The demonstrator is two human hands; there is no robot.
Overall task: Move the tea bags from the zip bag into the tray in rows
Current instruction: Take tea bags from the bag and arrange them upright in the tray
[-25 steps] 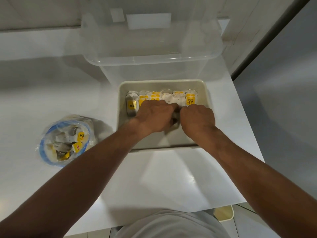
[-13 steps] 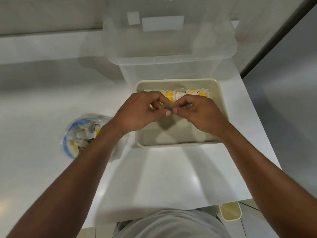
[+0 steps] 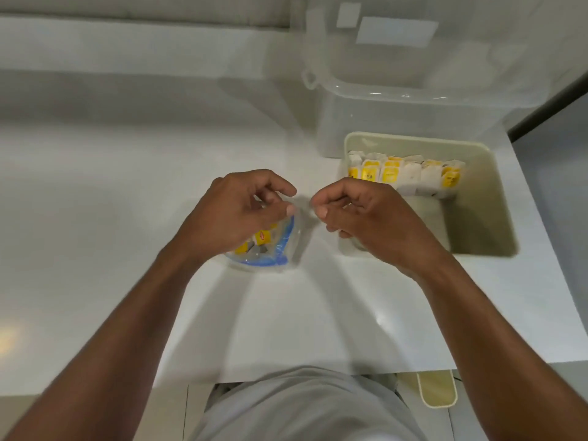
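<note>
1. Tea bags (image 3: 404, 175): one row stands along the far wall of the beige tray (image 3: 486, 192), yellow tags showing. More sit inside the zip bag (image 3: 280, 249).
2. Zip bag: on the white tabletop (image 3: 95, 186), just left of the tray, blue zip rim up, partly under the left hand (image 3: 235, 214).
3. Left hand: above the bag, fingers curled, thumb near fingertips.
4. Right hand (image 3: 369, 218): close beside it, over the tray's near-left corner, curled likewise.
5. Blurred: cannot tell whether either hand pinches the bag's clear film.
6. Clear plastic bin (image 3: 397, 116): just behind the tray.
</note>
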